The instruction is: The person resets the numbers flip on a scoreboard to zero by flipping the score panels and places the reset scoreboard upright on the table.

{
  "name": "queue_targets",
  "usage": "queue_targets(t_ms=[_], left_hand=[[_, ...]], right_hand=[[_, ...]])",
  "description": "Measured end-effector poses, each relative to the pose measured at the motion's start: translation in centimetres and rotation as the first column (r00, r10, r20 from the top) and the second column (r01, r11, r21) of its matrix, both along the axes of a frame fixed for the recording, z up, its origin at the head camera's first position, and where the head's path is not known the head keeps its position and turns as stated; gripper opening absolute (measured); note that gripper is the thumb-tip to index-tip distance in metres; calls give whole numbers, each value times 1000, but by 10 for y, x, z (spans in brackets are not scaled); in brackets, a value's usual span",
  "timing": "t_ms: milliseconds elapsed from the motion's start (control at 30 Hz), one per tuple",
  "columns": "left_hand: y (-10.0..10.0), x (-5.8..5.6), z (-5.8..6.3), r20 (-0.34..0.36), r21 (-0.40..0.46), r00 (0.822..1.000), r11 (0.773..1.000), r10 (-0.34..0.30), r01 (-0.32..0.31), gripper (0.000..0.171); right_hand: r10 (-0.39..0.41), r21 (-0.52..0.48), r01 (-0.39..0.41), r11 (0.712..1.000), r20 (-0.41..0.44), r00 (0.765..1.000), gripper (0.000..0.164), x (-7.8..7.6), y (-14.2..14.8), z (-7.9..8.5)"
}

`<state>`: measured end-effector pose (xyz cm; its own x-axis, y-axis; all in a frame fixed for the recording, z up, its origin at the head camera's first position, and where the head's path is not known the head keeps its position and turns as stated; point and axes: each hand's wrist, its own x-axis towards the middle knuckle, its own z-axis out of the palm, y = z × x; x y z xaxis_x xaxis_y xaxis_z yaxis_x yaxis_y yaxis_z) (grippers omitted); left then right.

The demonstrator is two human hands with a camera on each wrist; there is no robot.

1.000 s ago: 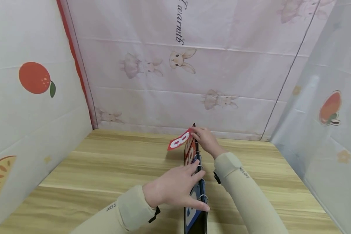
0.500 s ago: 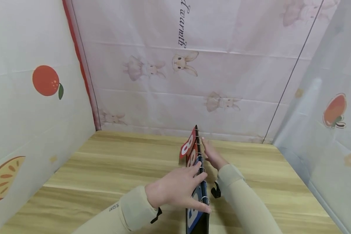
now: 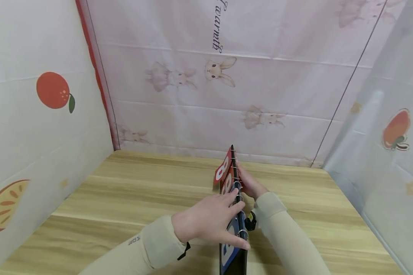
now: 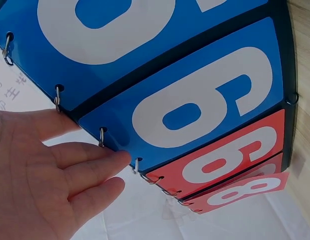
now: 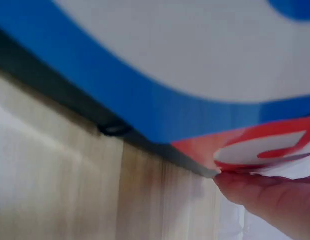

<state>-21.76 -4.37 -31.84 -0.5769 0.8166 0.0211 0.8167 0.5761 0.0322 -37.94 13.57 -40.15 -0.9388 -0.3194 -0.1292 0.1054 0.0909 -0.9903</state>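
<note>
A flip scoreboard (image 3: pixel 239 263) stands on edge, running away from me, with ring-bound number cards. My left hand (image 3: pixel 210 219) rests its spread fingers over the top ringed edge. In the left wrist view, those fingers touch near the rings beside a blue 6 card (image 4: pixel 205 95). Farther along hang a red 6 card (image 4: pixel 235 155) and a red 8 card (image 4: pixel 250 191), the latter swung out from the board. My right hand (image 3: pixel 251 183) is at the right face, fingers partly hidden. In the right wrist view, its fingertips touch the lower corner of a red card (image 5: pixel 285 142).
The wooden table (image 3: pixel 141 198) extends on both sides of the board. A pink rabbit-print cloth (image 3: pixel 179 126) hangs behind it, and white fruit-print cloths (image 3: pixel 17 133) flank left and right.
My right hand has let go of the red 8 card, which has swung down on the left, and moved to the board's right face. My left hand has stayed in place.
</note>
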Motion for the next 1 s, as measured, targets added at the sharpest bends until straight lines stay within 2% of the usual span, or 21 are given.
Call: queue_targets(t_ms=[67, 167, 300, 367, 467, 567, 633, 700, 800, 900, 967, 1000], left_hand=[[0, 0, 0, -2, 4, 1000, 1000, 0, 0, 95], [-1, 0, -1, -4, 9, 1000, 1000, 4, -4, 94], [-1, 0, 0, 3, 10, 1000, 1000, 9, -9, 94], [-1, -1, 0, 15, 12, 1000, 1000, 11, -11, 94], [0, -1, 1, 24, 15, 1000, 1000, 15, -15, 93], [0, 0, 2, 32, 14, 999, 1000, 20, -20, 93], [0, 0, 2, 38, 14, 999, 1000, 21, -21, 93], [0, -1, 2, 44, 12, 999, 1000, 21, -21, 92], [0, -1, 2, 51, 13, 999, 1000, 19, -20, 91], [1, -1, 1, 51, 15, 999, 1000, 16, -16, 90], [0, -1, 1, 44, 17, 999, 1000, 14, -15, 90], [0, -1, 1, 40, 18, 999, 1000, 13, -14, 90]], right_hand=[[-26, 17, 26, 1000, -13, 1000, 72, 0, -1, 1], [-107, 45, 108, 993, -13, 994, 70, -1, -3, 3], [-255, 55, 256, 965, -17, 967, 74, 0, -1, 12], [-328, -3, 328, 945, -19, 944, 78, 0, 2, 18], [-419, -174, 411, 895, -12, 908, 71, 0, 4, 29], [-475, -310, 446, 839, -19, 880, 62, -1, 2, 39], [-505, -345, 462, 817, -41, 862, 58, -1, 0, 45], [-525, -326, 473, 819, -92, 846, 55, -1, -3, 49], [-517, -231, 471, 851, -219, 827, 56, 0, -7, 52], [-452, -75, 458, 886, -363, 815, 65, 1, -9, 52], [-400, 10, 450, 893, -444, 802, 71, 1, -10, 51], [-380, 47, 459, 887, -489, 785, 74, 0, -10, 49]])
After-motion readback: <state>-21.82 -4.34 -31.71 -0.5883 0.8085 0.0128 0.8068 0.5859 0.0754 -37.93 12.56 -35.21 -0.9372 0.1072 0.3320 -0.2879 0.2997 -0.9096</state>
